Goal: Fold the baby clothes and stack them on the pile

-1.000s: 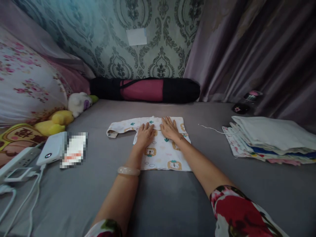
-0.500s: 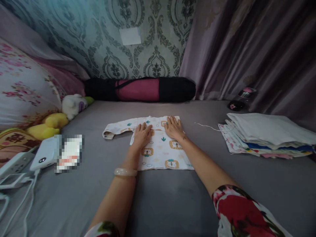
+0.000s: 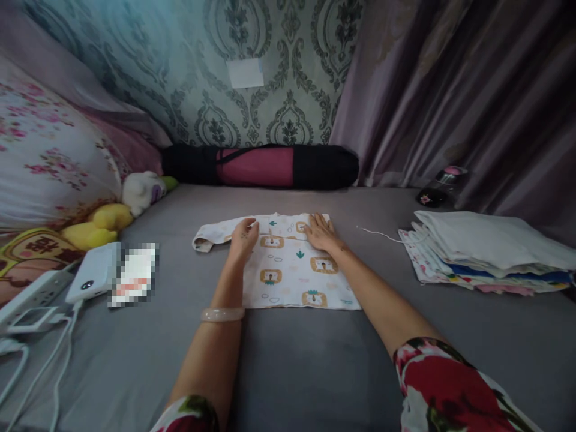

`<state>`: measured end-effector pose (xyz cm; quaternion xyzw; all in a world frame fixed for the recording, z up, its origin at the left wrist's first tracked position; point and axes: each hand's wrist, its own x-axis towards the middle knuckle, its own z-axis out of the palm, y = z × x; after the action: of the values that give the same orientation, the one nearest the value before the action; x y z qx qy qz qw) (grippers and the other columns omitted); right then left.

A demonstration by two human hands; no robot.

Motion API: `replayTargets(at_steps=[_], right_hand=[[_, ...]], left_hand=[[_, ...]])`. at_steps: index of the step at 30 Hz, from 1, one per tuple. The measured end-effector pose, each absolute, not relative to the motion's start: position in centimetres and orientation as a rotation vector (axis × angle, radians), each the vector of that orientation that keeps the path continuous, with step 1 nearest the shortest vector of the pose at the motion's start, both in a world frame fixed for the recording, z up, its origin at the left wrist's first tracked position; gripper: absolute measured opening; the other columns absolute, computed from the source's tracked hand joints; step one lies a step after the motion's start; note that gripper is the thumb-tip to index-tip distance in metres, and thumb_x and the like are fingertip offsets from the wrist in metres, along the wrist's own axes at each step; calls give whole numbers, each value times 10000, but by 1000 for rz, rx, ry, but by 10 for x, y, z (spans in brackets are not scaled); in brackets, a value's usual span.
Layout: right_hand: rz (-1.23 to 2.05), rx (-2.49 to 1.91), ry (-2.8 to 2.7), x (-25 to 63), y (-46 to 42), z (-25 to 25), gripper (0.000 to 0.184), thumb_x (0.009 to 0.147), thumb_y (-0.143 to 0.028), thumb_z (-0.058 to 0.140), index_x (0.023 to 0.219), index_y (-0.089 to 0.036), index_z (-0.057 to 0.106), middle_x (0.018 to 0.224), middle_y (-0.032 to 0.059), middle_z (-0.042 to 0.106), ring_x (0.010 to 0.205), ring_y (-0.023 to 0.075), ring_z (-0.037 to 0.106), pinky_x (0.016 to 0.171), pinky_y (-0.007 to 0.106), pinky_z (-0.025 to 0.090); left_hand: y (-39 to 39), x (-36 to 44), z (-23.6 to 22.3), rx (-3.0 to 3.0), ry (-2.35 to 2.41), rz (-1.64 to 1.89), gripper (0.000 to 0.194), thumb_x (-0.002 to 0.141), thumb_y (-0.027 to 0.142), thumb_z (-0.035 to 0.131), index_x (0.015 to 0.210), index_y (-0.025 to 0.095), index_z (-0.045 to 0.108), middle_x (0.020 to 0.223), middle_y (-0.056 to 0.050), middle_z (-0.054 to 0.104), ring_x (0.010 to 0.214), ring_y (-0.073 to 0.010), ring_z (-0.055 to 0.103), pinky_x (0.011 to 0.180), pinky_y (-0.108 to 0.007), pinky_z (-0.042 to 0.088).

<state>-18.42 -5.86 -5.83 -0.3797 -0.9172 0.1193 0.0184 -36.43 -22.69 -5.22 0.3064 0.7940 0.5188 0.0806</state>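
A small white long-sleeved shirt with lion faces and green leaves lies spread on the grey bed sheet. One sleeve stretches out to the left; along the top, a band of cloth lies folded across toward the right. My left hand is at the base of that sleeve, its fingers curled in a pinch on the cloth, fingertips partly hidden. On the upper right corner of the shirt, my right hand rests flat with the fingers stretched out.
Folded clothes are stacked at the right, near a thin white cord and a dark bottle. A black and pink roll bag lies along the wall. Plush toys, a power bank and a power strip with cables are at the left.
My left hand has moved left from lying flat on the shirt's folded band to the sleeve's base, and its fingers have curled. My right hand stays flat in place.
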Motion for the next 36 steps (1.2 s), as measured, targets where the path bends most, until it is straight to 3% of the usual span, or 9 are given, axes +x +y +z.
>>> replayTargets(at_steps=[8, 12, 18, 23, 30, 36], right_hand=[[201, -1273, -2822, -176, -48, -57, 670, 989, -455, 150, 1522, -54, 214, 1601, 164, 150, 1478, 258, 94, 1181, 486, 60], [157, -1288, -2820, -176, -47, -63, 702, 985, -485, 117, 1523, -41, 198, 1599, 171, 154, 1476, 256, 95, 1179, 479, 62], [200, -1299, -2815, -177, -47, -68, 719, 983, -512, 119, 1519, -42, 210, 1595, 160, 177, 1469, 267, 124, 1172, 469, 120], [257, -1318, -2833, -179, -45, -61, 714, 974, -491, 169, 1515, -27, 211, 1594, 164, 182, 1468, 277, 129, 1169, 482, 134], [123, -1143, -2795, -199, -62, -48, 626, 959, -372, 265, 1470, -13, 308, 1561, 197, 266, 1447, 295, 203, 1167, 489, 124], [241, -769, -2907, -243, -108, -41, 574, 980, -313, 223, 1490, -60, 296, 1579, 138, 255, 1464, 237, 174, 1186, 430, 81]], left_hand=[[-271, -404, -30, 169, 2142, 1909, 65, 791, 243, 589, 753, 191, 590, 680, -33, 623, 649, -146, 651, 596, -238, 534], [-289, -403, -23, 13, 2144, 1853, 191, 863, 241, 530, 692, 160, 554, 598, -28, 601, 542, -123, 614, 521, -213, 485], [-288, -399, -26, 57, 2259, 1349, 447, 919, 406, 458, 560, 165, 576, 446, -87, 572, 431, -197, 592, 424, -258, 418], [-286, -403, -36, 41, 2335, 1248, 447, 915, 437, 468, 575, 169, 579, 390, -101, 532, 440, -245, 608, 440, -299, 434], [-286, -412, -53, -37, 2283, 1644, 306, 910, 334, 499, 670, 155, 559, 423, -69, 537, 580, -268, 666, 566, -339, 512], [-286, -420, -59, -77, 2147, 1931, 153, 817, 277, 603, 738, 146, 595, 591, -100, 627, 653, -282, 698, 599, -360, 567]])
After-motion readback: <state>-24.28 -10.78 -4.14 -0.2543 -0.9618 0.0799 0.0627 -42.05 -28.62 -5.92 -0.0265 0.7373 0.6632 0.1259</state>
